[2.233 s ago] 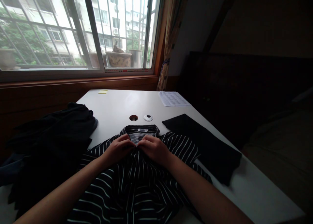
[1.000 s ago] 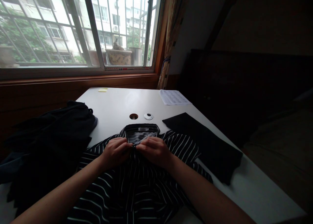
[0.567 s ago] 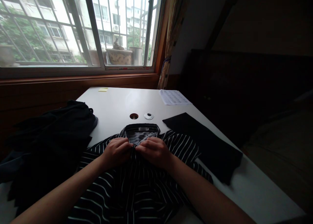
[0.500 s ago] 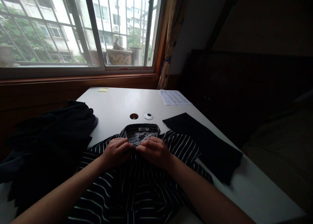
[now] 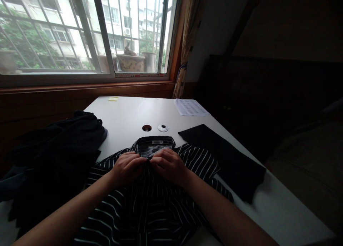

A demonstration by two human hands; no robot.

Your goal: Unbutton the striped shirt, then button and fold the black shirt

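A black shirt with white stripes (image 5: 107, 213) lies spread in front of me, its collar at the far end and a pale label inside the neck. My left hand (image 5: 129, 166) pinches the left side of the front opening just below the collar. Opposite it, my right hand (image 5: 170, 165) is closed on the right side of the same opening. The fingertips of both hands nearly meet at the middle of the placket. Whether a button sits between them is too small to make out.
Dark clothes (image 5: 53, 149) are heaped on the left of the white table (image 5: 128, 112). A folded black garment (image 5: 225, 156) lies on the right. Farther back are printed papers (image 5: 190, 107), a yellow sticky note (image 5: 113, 99), a cable hole (image 5: 147, 128) and its loose cover (image 5: 163, 128).
Both hands stay at the neck opening. Their fingers have shifted slightly at the placket, and the right hand has edged up a little. The shirt lies almost the same.
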